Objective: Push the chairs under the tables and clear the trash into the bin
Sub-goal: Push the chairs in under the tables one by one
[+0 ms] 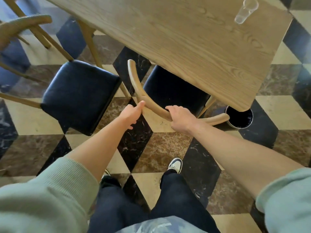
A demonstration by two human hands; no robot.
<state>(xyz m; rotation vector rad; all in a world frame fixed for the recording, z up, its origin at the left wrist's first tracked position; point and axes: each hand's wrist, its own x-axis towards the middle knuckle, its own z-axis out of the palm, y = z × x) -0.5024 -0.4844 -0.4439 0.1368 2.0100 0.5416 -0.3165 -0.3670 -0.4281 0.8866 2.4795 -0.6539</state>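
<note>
The chair (170, 91) sits partly under the counter (193, 47), its curved backrest (151, 105) gripped by the right hand (180, 119) and pressed by the half-closed left hand (132, 113).

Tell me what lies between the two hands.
Head view: only a bare stretch of the chair's curved backrest lies between the left hand and right hand.

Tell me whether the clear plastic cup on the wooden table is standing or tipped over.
Tipped over. The clear plastic cup lies on its side on the wooden table, its open mouth toward the far edge. It looks empty.
</note>
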